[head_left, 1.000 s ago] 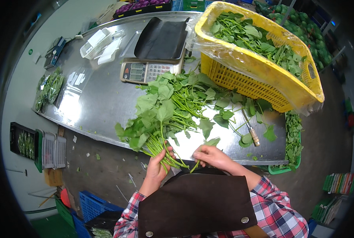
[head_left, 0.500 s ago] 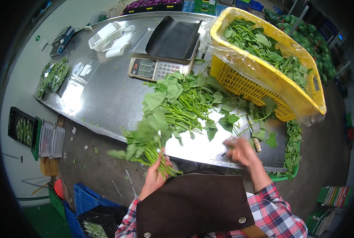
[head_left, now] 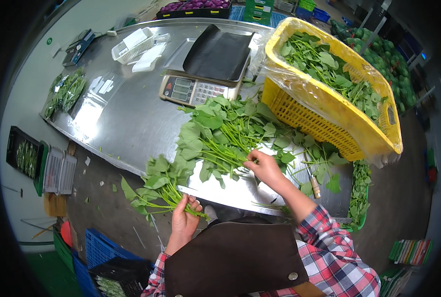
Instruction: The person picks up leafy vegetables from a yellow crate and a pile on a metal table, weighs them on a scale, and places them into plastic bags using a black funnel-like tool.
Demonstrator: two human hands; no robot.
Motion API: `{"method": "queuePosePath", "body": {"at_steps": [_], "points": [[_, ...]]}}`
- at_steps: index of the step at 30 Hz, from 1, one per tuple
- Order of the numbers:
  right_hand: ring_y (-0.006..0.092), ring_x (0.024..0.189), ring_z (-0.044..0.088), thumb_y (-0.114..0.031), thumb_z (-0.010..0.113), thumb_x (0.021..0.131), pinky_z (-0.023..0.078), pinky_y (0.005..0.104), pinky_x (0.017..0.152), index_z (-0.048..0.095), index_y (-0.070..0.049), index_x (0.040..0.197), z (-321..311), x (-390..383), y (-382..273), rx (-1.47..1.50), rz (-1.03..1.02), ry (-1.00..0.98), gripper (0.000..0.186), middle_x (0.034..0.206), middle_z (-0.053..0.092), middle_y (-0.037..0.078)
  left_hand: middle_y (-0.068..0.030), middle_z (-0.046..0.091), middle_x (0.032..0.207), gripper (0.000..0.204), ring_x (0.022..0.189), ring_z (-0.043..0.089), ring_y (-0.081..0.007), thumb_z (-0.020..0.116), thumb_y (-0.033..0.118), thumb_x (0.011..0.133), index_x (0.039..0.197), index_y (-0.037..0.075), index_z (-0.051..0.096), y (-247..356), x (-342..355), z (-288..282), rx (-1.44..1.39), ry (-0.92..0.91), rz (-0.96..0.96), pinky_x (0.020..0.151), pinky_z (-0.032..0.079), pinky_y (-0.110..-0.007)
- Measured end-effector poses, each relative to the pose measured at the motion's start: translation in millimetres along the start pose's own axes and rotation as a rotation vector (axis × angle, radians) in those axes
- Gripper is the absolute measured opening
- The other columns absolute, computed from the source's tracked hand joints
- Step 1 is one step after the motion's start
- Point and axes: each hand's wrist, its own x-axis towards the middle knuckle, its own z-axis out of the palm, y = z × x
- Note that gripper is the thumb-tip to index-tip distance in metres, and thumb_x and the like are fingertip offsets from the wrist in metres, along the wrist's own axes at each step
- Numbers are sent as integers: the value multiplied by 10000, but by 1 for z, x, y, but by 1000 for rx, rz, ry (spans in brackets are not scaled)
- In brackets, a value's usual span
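Note:
My left hand [head_left: 185, 221] is closed round a bunch of long-stemmed leafy greens [head_left: 156, 180], held at the front edge of the steel table [head_left: 126, 128]. My right hand [head_left: 264, 171] reaches into the larger pile of greens [head_left: 205, 128] on the table, its fingers pinched at the stems. To the right of that hand a knife with a wooden handle [head_left: 315, 187] lies among loose leaves. Behind the pile stands a scale [head_left: 200, 90] with a black sheet [head_left: 215, 52] on its pan.
A big yellow crate [head_left: 324, 121] of greens stands at the right, a green crate [head_left: 360, 220] below it. A white basket [head_left: 131, 49] and bagged greens [head_left: 64, 94] are on the table's left part. Crates [head_left: 57, 168] stand on the floor at left; blue crates [head_left: 96, 247] lie lower left.
My right hand moved away from the held bunch, out to the right, then forward and left onto the pile. My left hand shifted slightly left and down with the bunch.

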Motion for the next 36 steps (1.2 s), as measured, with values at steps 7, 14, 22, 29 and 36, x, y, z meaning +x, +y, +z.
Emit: {"method": "queuePosePath", "body": {"at_steps": [7,14,22,29,36], "points": [[331,600,524,-68,556,784,450,379,529,473,-39,811,29,-37,-35,-197,-489,24,93,782,458,138,-59,563,898,191,810,531,-145,520,175,876,1019,50,503,-30,5,51,258,22,96,759,432,-313],[331,588,523,-88,575,784,455,354,542,491,-19,865,52,-59,-31,-8,-325,-97,135,813,497,150,-96,572,999,233,907,541,-179,543,81,841,1054,-3,498,-38,22,39,205,73,36,836,415,-321],[119,539,547,-139,509,859,452,227,506,514,-20,836,42,-61,-17,1016,358,209,121,621,554,68,-30,569,956,123,936,513,-175,535,179,858,951,105,506,-37,22,9,-40,133,49,831,396,-335],[47,436,368,-271,569,839,282,183,388,530,-46,741,61,-56,-16,874,539,-690,248,643,513,0,-49,564,918,159,881,525,-200,509,193,861,956,66,510,-29,2,-11,-5,18,-144,812,398,-347],[31,406,306,-328,591,829,186,192,351,488,-88,724,92,-44,-19,807,636,-832,282,572,446,-36,-78,572,914,137,863,544,-197,537,156,847,917,39,526,-22,-6,-8,137,18,-103,824,413,-343]]}}
